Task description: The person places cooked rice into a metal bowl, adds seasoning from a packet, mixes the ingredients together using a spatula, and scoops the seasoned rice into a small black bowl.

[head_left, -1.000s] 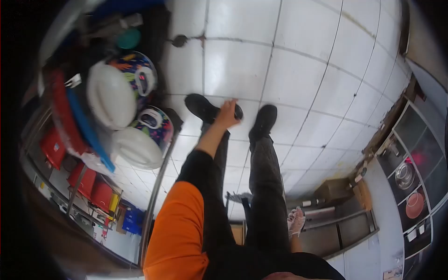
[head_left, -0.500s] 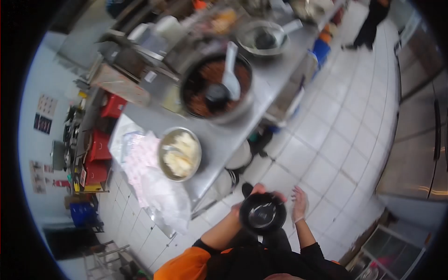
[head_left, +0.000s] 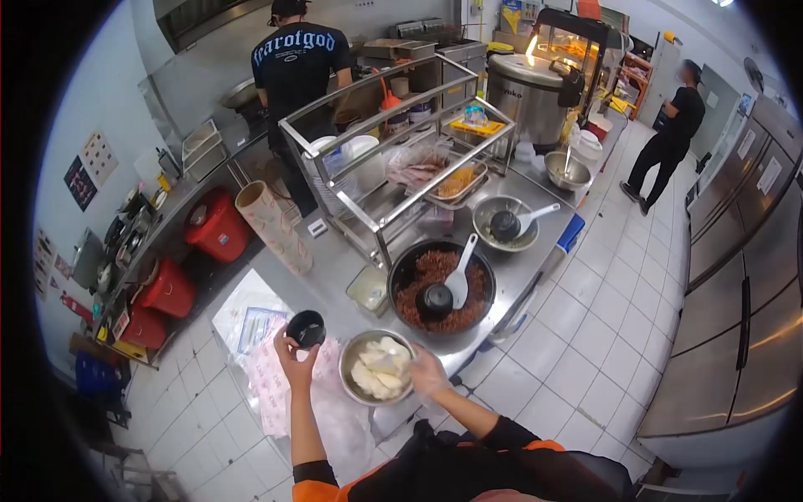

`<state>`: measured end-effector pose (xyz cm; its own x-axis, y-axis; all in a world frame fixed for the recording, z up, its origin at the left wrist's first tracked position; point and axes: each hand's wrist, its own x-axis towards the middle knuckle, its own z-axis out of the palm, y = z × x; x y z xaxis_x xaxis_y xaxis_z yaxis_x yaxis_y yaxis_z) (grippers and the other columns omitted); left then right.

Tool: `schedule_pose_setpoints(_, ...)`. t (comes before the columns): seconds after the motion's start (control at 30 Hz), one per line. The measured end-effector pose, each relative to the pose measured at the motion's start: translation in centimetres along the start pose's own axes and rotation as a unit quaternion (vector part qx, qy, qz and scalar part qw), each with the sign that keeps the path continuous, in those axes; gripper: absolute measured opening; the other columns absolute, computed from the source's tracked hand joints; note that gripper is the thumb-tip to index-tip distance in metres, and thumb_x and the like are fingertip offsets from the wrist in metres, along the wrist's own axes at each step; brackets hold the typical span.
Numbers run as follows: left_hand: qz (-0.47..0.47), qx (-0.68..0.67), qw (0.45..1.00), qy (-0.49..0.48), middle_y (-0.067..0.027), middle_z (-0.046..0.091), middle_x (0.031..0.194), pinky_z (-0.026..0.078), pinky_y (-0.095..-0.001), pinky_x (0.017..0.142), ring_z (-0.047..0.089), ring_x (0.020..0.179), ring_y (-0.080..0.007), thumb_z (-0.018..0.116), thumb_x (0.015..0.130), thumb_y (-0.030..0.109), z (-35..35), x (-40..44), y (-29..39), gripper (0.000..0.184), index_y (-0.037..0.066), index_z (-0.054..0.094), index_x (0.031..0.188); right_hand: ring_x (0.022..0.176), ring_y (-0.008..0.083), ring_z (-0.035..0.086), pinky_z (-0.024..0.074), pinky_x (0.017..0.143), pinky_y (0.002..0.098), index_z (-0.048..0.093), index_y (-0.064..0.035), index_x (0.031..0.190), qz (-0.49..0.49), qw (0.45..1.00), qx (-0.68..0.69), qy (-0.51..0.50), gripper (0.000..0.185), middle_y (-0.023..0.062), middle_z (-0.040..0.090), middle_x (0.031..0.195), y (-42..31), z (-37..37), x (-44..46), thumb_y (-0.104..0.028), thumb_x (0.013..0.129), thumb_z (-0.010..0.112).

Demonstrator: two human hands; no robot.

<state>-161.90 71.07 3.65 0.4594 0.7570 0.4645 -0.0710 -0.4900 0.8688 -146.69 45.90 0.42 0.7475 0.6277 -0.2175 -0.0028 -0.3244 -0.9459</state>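
Observation:
My left hand (head_left: 299,358) holds a small black bowl (head_left: 307,330) by its side, above the pink-printed wrapping paper (head_left: 272,381). Just right of it, a steel bowl (head_left: 345,376) contains pale, creamy lumps of food (head_left: 378,375). At that bowl's right rim is my right hand (head_left: 429,373) in a clear glove, fingers curled in. A greyish utensil seems to lie in the pale food near these fingers, but what they grip is unclear. Behind stands a large black pot (head_left: 401,308) of reddish-brown food, with a white spoon (head_left: 460,280) and a black cup (head_left: 437,301).
A steel bowl (head_left: 478,219) with another white spoon stands farther back on the steel table (head_left: 339,289). A metal rack (head_left: 376,224) and a paper roll (head_left: 272,226) rise behind. One person (head_left: 301,75) works at the back counter; another (head_left: 676,125) stands in the aisle.
The black bowl went from in front of my body to above the paper at the left. My right hand moved from open in the air to the steel bowl's rim. My view has lifted.

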Motion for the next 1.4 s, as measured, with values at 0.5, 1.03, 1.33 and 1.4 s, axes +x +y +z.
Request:
schedule_pose_setpoints(0.5, -0.051, 0.524, 0.832, 0.175, -0.0201, 0.042, 0.130, 0.023, -0.0465, 0.108, 0.033, 0.126, -0.0360, 0.053, 0.072, -0.001, 5.5, -4.1, 4.8, 0.055, 0.001, 0.046, 0.126, 0.112, 0.0297, 0.054, 0.0387, 0.096, 0.0388, 0.055, -0.0066, 0.123, -0.296, 0.867, -0.369, 0.157, 0.036, 0.0139, 0.059, 0.117, -10.0, -32.9, 38.2, -0.028, 0.095, 0.044)
schedule_pose_setpoints(1.03, -0.298, 0.612, 0.730, 0.067, -0.0145, 0.052, 0.122, 0.029, -0.0604, 0.097, 0.048, 0.117, -0.0334, 0.066, 0.076, 0.035, 9.6, -15.7, -1.2, 0.051, 0.010, 0.052, 0.119, 0.077, 0.0201, 0.065, 0.0520, 0.071, 0.0311, 0.058, -0.0048, 0.103, -0.088, 0.949, -0.123, -0.277, 0.023, 0.0128, 0.065, 0.087, -14.3, -31.2, 50.6, -0.022, 0.089, 0.053)
schedule_pose_setpoints(1.33, -0.442, 0.548, 0.710, 0.020, -0.0113, 0.030, 0.141, 0.003, -0.0647, 0.107, 0.023, 0.136, -0.0310, 0.067, 0.074, 0.041, 15.1, -13.3, 3.5, 0.076, 0.014, 0.036, 0.137, 0.097, 0.0344, 0.064, 0.0504, 0.082, 0.0409, 0.069, -0.0034, 0.097, -0.181, 0.759, -0.595, -0.193, 0.030, 0.0219, 0.065, 0.101, -15.4, -25.9, 56.1, -0.027, 0.080, 0.063)
schedule_pose_setpoints(1.4, -0.440, 0.554, 0.707, 0.023, -0.0115, 0.030, 0.141, 0.004, -0.0644, 0.107, 0.023, 0.136, -0.0317, 0.066, 0.074, 0.041, 15.1, -13.7, 2.8, 0.075, 0.013, 0.036, 0.137, 0.098, 0.0336, 0.064, 0.0505, 0.082, 0.0402, 0.070, -0.0032, 0.096, -0.181, 0.758, -0.589, -0.214, 0.030, 0.0224, 0.064, 0.103, -16.1, -25.7, 55.4, -0.027, 0.079, 0.063)
